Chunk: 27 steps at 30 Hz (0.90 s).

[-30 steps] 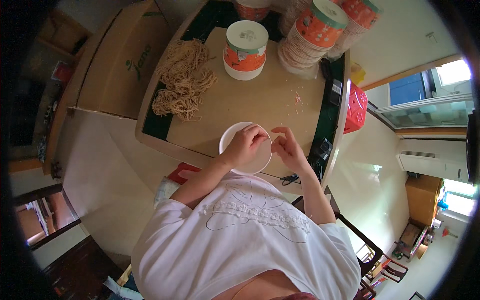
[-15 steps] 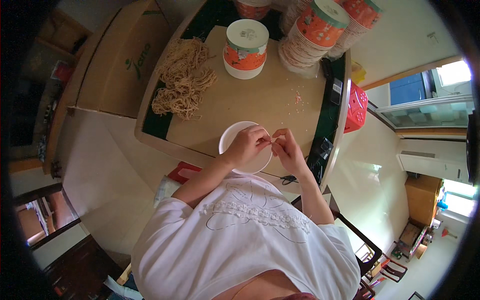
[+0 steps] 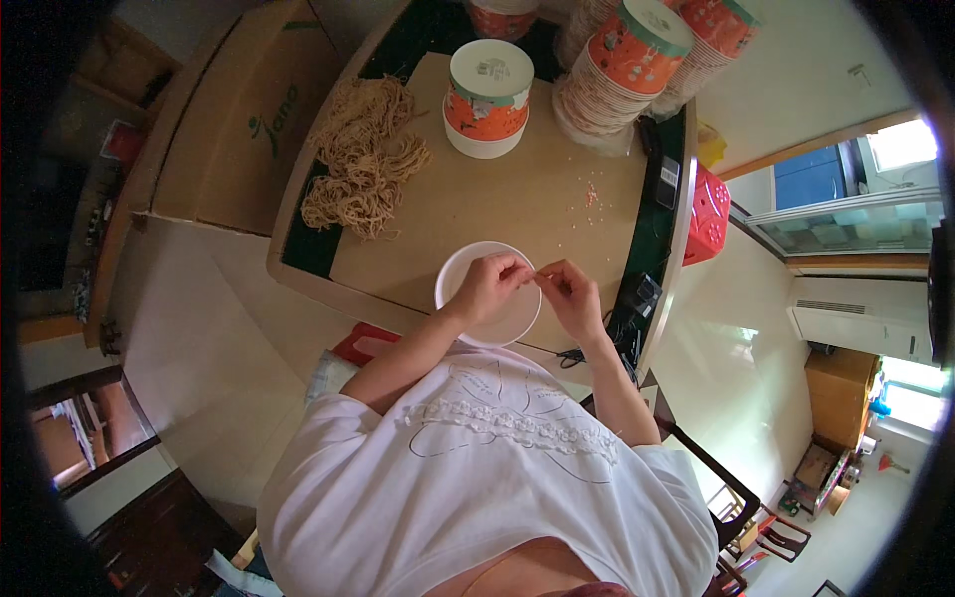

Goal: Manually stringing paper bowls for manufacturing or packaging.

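Observation:
Over a white paper bucket [image 3: 512, 323] at the table's near edge, my left hand [image 3: 489, 289] is closed in a pinch, covering part of its opening. Just right of the rim, my right hand [image 3: 573, 301] pinches too, and the fingertips of both hands meet. What lies between them is too small to make out. Farther off stands an upturned orange-and-white paper bucket [image 3: 486, 117]. To its left a tangled heap of beige string [image 3: 366, 164] lies on the table. Tiny pinkish and white bits [image 3: 592, 194] are scattered to the right.
Stacked orange paper buckets [image 3: 637, 60] in clear plastic stand at the far right of the brown tabletop [image 3: 468, 204]. Black devices [image 3: 667, 182] and cables [image 3: 627, 333] lie along the right edge. Beyond are a red stool [image 3: 707, 214] and, left of the table, a large cardboard box [image 3: 234, 134].
My fingertips have risen slightly away from me and to the left. The right index finger, arched before, now lies lower against the thumb. The bucket stays where it was.

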{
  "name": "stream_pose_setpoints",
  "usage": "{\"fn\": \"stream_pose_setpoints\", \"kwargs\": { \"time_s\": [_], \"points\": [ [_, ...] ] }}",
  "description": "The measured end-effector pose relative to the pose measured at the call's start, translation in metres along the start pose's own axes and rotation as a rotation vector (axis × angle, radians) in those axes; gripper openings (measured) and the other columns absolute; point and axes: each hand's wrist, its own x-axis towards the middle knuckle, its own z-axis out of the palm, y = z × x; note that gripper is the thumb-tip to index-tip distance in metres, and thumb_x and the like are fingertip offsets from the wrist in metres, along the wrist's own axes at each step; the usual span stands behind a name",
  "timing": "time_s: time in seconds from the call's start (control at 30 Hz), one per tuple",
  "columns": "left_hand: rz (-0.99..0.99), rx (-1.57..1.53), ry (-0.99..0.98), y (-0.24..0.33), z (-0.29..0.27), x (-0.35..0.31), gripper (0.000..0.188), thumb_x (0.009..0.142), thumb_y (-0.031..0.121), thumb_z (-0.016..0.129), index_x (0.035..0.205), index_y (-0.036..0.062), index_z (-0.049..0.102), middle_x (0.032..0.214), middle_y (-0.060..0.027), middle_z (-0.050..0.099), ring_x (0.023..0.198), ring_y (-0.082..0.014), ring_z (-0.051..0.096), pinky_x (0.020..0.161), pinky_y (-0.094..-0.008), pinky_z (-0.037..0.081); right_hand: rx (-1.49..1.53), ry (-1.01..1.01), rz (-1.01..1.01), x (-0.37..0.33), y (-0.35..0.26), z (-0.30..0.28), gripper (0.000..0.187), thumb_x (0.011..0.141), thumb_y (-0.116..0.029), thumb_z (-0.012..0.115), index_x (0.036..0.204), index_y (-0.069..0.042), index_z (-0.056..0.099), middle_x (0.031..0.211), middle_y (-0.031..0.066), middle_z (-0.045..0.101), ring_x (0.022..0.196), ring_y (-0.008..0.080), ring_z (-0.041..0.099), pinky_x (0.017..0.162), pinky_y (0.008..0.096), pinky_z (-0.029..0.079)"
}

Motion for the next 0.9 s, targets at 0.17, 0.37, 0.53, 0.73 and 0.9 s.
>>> {"fn": "stream_pose_setpoints", "kwargs": {
  "time_s": [0.17,0.37,0.53,0.73,0.9],
  "points": [
    [-0.053,-0.122,-0.015,-0.019,0.011,0.004,0.017,0.090,0.015,0.057,0.081,0.0001,0.059,0.067,-0.0045,0.059,0.061,-0.0096,0.054,0.056,-0.0255,0.044,0.032,0.078,0.041,0.003,0.011,0.006,0.004,0.083,-0.004,0.062,0.086,-0.002,0.062,0.059,-0.0051,0.045,0.057,0.0025,0.039,0.050,0.0187,0.032],
    [-0.051,-0.078,0.044,-0.016,0.019,0.008,0.026,0.093,0.020,0.050,0.077,-0.0004,0.052,0.063,-0.0067,0.054,0.056,-0.0127,0.050,0.052,-0.0297,0.041,-0.048,0.135,0.016,0.010,0.005,0.008,0.002,0.083,-0.003,0.063,0.084,-0.001,0.062,0.062,-0.0076,0.047,0.057,0.0004,0.037,0.049,0.0173,0.029],
    [-0.108,-0.007,0.066,-0.014,0.019,0.011,0.034,0.096,0.025,0.045,0.072,0.0018,0.050,0.059,-0.0027,0.048,0.055,-0.0094,0.045,0.051,-0.0276,0.037,-0.030,0.107,0.023,0.012,0.013,0.010,0.005,0.084,-0.005,0.061,0.085,-0.001,0.061,0.064,-0.0035,0.051,0.060,0.0022,0.042,0.052,0.0178,0.034],
    [-0.185,0.142,0.148,-0.071,0.025,0.002,0.030,0.091,0.026,0.052,0.078,0.0004,0.058,0.067,-0.0131,0.061,0.063,-0.0211,0.061,0.056,-0.0355,0.046,0.189,0.138,0.192,0.030,0.067,0.009,0.006,0.086,-0.004,0.055,0.088,0.000,0.059,0.074,0.0029,0.060,0.068,0.0076,0.052,0.061,0.0224,0.044],
    [-0.319,0.112,0.104,-0.046,0.024,-0.004,0.024,0.085,0.022,0.061,0.097,0.0008,0.060,0.088,-0.0163,0.066,0.083,-0.0264,0.066,0.071,-0.0365,0.052,0.161,0.065,0.132,0.014,0.087,0.024,0.009,0.087,-0.008,0.056,0.090,0.000,0.058,0.081,0.0070,0.065,0.075,0.0153,0.062,0.066,0.0291,0.050]
  ]
}}
